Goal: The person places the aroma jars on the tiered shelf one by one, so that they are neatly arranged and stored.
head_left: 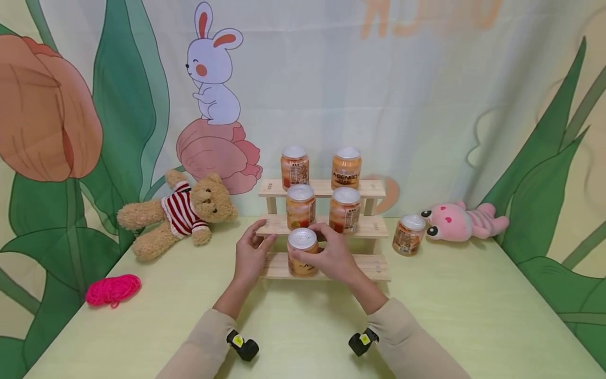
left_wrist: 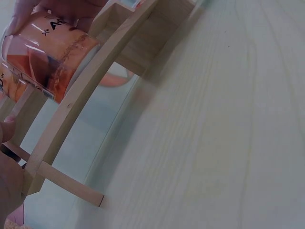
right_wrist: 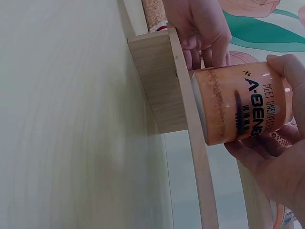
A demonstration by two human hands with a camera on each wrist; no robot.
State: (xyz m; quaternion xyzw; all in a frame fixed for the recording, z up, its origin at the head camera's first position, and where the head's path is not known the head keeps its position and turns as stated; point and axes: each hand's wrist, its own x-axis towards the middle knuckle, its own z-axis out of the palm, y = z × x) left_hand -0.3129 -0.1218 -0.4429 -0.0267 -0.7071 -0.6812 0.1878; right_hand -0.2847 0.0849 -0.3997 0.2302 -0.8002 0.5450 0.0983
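My right hand [head_left: 333, 258] is wrapped around an orange jar [head_left: 303, 251] with a silver lid, which stands upright on the bottom step of the small wooden rack [head_left: 369, 266] on the table [head_left: 473, 316]. My left hand [head_left: 251, 252] rests just beside it at the rack's left end, fingers loosely curved against the middle step; whether they actually grip the wood I cannot tell. Four more jars stand on the upper steps.

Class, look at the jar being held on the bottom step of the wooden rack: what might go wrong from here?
1. The right hand grips the jar near the bottom step's front; it might tip off.
2. The left hand grips the rack; a nudge could shake the four jars above.
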